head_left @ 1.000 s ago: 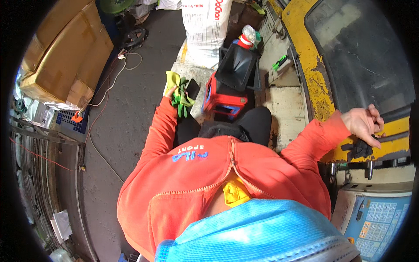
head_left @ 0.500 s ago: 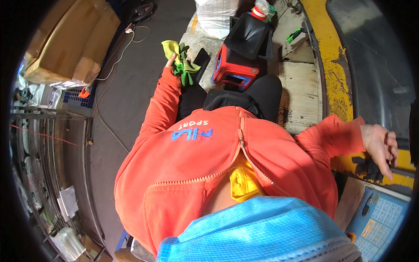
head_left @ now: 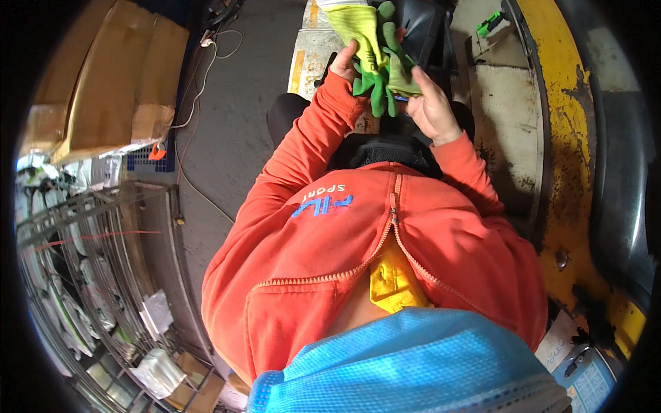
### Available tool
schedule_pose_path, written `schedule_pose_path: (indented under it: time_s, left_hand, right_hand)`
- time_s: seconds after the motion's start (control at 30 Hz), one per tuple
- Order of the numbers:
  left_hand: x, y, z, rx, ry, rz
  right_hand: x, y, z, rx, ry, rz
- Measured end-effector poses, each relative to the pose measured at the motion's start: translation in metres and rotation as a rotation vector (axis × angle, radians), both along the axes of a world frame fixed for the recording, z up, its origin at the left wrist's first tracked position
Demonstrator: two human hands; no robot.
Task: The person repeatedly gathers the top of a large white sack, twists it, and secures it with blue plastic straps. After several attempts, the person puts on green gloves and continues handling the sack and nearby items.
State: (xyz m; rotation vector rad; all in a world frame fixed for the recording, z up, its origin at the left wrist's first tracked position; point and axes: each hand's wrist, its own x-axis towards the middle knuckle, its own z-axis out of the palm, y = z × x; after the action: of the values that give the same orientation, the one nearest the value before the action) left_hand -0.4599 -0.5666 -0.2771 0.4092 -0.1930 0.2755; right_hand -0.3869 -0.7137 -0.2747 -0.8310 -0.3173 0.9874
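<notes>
Nearest us are our orange jacket point(head_left: 358, 275) and blue mask point(head_left: 413, 365). Beyond them, both our hands are raised before our chest: our left hand point(head_left: 342, 63) grips the green-and-yellow work gloves point(head_left: 375, 48) from the left, fingers closed on them, and our right hand point(head_left: 430, 107) pinches their lower right edge. Farther off lie the grey floor point(head_left: 241, 117) and flattened cardboard point(head_left: 117, 82).

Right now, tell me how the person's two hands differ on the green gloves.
The left hand pinches the green gloves at their left edge, thumb up on the yellow-green cuff; the right hand sits lower, its fingers against the gloves' right side. The left arm is stretched further forward; the right is bent closer in. Both are bare and wear orange sleeves.
</notes>
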Motion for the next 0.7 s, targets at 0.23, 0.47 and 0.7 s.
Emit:
schedule_pose_path:
  time_s: [0.23, 0.47, 0.7]
  left_hand:
    - [0.015, 0.035, -0.043, 0.064, 0.252, 0.061]
    - [0.004, 0.047, -0.052, -0.075, 0.435, 0.201]
    - [-0.012, 0.039, -0.01, 0.665, 0.323, 0.635]
  right_hand:
    - [0.074, 0.026, 0.009, -0.164, -0.427, -0.263]
    - [0.147, 0.057, -0.021, -0.136, -0.36, -0.293]
    - [0.112, 0.059, -0.001, -0.526, -1.173, -0.332]
